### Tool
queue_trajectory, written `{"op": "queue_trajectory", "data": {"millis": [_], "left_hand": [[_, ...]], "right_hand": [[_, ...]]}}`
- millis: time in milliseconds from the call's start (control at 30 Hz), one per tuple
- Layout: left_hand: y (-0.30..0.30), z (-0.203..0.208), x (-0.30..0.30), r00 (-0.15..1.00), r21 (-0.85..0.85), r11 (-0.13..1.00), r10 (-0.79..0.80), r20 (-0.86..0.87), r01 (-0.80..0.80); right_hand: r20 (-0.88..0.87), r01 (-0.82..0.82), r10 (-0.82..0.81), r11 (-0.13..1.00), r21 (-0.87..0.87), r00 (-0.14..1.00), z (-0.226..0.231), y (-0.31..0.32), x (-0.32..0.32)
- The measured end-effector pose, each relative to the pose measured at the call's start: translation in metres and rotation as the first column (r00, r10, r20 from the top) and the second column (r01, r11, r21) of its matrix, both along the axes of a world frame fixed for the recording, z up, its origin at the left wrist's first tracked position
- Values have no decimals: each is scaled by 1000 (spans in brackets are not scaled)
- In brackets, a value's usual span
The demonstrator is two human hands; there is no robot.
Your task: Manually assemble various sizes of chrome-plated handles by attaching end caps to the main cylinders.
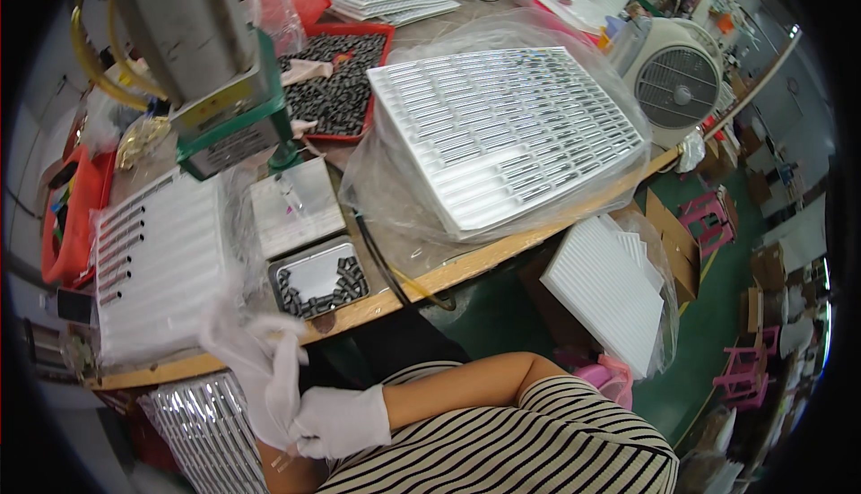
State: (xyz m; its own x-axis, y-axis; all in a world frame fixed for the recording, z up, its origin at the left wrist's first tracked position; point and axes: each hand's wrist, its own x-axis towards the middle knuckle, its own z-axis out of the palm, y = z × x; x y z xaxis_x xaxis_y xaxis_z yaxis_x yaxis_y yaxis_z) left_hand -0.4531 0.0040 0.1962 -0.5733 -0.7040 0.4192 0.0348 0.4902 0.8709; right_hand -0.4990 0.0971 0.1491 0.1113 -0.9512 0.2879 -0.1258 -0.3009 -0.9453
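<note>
My left hand (269, 373), in a loose white glove, is raised at the table's front edge. Its fingers look spread, slightly smeared by motion, and nothing shows in them. Also gloved in white, my right hand (341, 422) is closed on the cuff of the left glove (291, 427) at the wrist. Just beyond the hands is a small metal tray (305, 281) of short black cylindrical pieces. Left of it lies a white ridged tray (161, 270) with several dark tubes along its left side.
A green-based press (233, 135) stands behind a metal block (296, 203). A red bin (336, 82) holds many black pieces. Shiny tubes fill a white tray (511, 126) on plastic, near a fan (677, 86). More tubes (202, 422) lie below the table edge at left.
</note>
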Motion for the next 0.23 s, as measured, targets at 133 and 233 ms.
{"op": "queue_trajectory", "data": {"millis": [133, 233], "left_hand": [[10, -8, -3, 989, 365, 925, -64, -130, 108], [4, 6, -4, 993, 537, 835, -85, -86, 118]], "right_hand": [[59, -63, 61, 998, 25, 996, 8, 12, -18], [-148, -159, 179, 978, 134, 973, 28, 36, -65]]}}
